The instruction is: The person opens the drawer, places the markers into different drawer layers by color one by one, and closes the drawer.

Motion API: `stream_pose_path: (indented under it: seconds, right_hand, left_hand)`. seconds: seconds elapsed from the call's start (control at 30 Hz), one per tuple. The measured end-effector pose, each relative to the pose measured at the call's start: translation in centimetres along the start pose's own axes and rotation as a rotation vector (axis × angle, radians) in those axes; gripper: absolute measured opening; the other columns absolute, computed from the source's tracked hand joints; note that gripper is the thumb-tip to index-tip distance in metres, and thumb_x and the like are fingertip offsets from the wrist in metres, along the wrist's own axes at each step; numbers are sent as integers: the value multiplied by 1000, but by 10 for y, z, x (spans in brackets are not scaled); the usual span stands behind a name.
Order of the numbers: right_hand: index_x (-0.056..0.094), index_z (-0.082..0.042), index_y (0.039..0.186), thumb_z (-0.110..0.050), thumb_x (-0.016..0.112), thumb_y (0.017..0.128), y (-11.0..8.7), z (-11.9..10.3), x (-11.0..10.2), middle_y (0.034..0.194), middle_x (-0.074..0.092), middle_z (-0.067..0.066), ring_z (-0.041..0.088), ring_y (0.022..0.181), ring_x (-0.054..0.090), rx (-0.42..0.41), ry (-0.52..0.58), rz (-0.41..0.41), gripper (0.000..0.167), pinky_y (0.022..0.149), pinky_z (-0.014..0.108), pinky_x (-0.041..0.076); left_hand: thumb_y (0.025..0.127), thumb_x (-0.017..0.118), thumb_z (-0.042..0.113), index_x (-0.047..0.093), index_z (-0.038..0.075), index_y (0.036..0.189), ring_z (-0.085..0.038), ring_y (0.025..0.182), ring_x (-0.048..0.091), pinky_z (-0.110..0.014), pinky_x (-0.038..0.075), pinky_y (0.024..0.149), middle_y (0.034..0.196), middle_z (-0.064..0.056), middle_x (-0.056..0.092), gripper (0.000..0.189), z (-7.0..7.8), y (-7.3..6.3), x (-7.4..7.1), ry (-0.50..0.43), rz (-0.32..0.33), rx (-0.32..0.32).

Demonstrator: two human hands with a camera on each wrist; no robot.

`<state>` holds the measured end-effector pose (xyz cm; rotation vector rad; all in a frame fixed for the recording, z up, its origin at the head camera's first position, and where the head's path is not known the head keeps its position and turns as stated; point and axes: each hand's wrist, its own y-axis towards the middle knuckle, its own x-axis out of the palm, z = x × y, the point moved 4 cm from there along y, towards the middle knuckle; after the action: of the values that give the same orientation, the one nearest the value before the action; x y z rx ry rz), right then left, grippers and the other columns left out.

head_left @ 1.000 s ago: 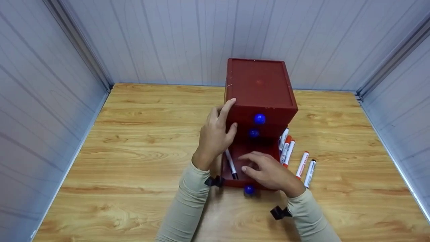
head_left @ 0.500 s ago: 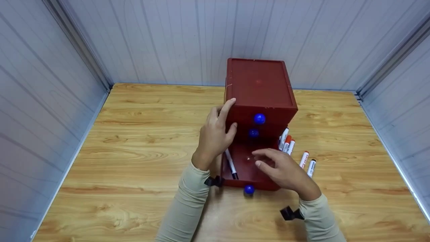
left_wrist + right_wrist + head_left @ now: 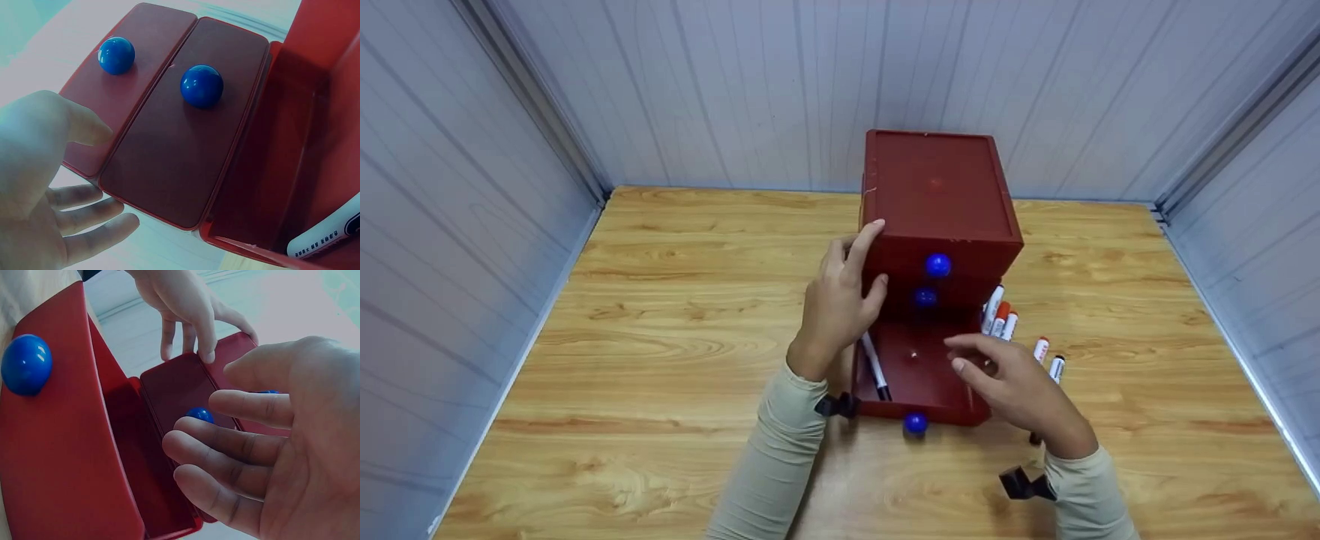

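Observation:
A dark red drawer box (image 3: 941,187) with round blue knobs stands on the table, its bottom drawer (image 3: 922,382) pulled out. Along that drawer's left side lies a white marker with a black cap (image 3: 876,367). My left hand (image 3: 840,300) rests against the box's left front edge, index fingertip at the top corner and thumb by the front. Over the right side of the pulled-out drawer is my right hand (image 3: 1012,379), its fingers loosely bent and nothing held in them. In the right wrist view its palm and spread fingers (image 3: 225,450) show bare.
Several white markers (image 3: 997,319) with red or dark ends lie against the box's right side. Further right are two more, one red-capped (image 3: 1041,349) and one black-capped (image 3: 1057,368), partly behind my right hand. Pale panel walls (image 3: 735,97) enclose the wooden table.
My right hand has moved right across the pulled-out drawer, uncovering more of its floor and covering more of the two outer markers. My left hand keeps its place on the box.

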<state>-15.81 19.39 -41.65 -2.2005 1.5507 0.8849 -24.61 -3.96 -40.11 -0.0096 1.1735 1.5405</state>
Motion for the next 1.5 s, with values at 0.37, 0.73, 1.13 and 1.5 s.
stream_pose_path:
  seconds: [0.37,0.73,1.13,1.5]
  right_hand:
    - [66,-12,129,-25,59,102,-11,8,-15,111,71,2,22,84,69,36,1,26,30,71,31,54]
    - [67,-13,128,-21,61,101,-20,17,-25,110,71,2,16,86,67,46,-30,90,28,72,29,53]
    - [66,-6,129,-20,60,102,-31,35,-28,108,71,4,16,90,67,99,-2,110,31,75,30,53]
    - [63,-6,133,-18,59,102,-41,54,-33,110,70,10,21,92,69,201,80,153,33,72,27,55]
  left_hand:
    - [89,66,17,37,32,151,-25,102,59,-43,54,65,123,-10,56,71,0,0,0,-1,10,4]
    - [88,67,17,37,33,151,-26,100,59,-44,54,63,122,-10,57,72,0,0,0,7,6,-2]
    - [88,67,18,37,34,151,-26,102,60,-45,54,65,123,-10,57,71,0,0,0,4,1,-13]
    - [89,67,17,37,32,151,-25,99,59,-42,54,64,122,-11,56,71,-1,0,0,-1,10,5]
